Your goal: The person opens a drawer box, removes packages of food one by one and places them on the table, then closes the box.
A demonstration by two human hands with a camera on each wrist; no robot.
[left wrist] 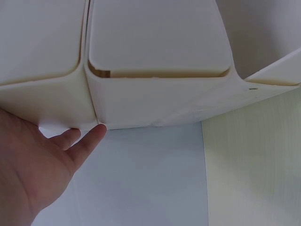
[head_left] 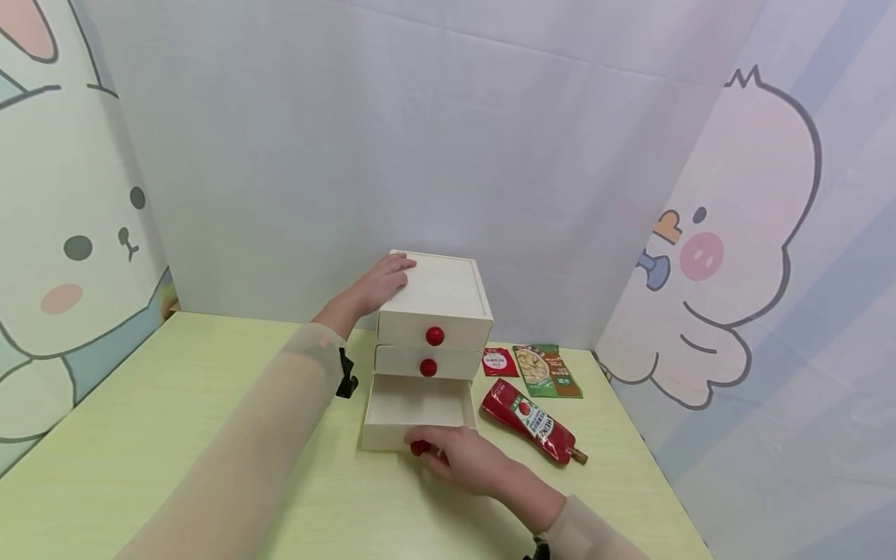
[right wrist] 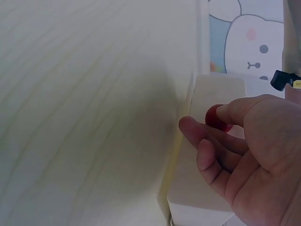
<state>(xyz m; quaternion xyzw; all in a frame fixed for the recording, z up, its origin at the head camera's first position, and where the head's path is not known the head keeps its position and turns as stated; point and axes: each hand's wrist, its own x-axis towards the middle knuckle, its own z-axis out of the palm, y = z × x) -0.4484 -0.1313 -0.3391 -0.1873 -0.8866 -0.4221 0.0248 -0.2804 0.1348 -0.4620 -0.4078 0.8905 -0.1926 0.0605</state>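
Note:
A small white drawer cabinet (head_left: 437, 284) with red round knobs stands on the table. Its bottom drawer (head_left: 420, 400) is pulled out and holds nothing visible. My left hand (head_left: 381, 284) rests on the cabinet's top left edge, fingers laid over the top; in the left wrist view the same hand (left wrist: 42, 165) has fingertips against the cabinet's side. My right hand (head_left: 465, 459) pinches the red knob (head_left: 420, 448) at the front of the bottom drawer. Seen from the right wrist, thumb and fingers of that hand (right wrist: 254, 150) are around the knob (right wrist: 216, 118).
Right of the cabinet lie a red Heinz pouch (head_left: 532, 422) with a spout, a small red packet (head_left: 499, 362) and a green and brown food packet (head_left: 546, 371). A pale curtain (head_left: 434, 140) hangs behind the light yellow-green table (head_left: 210, 389).

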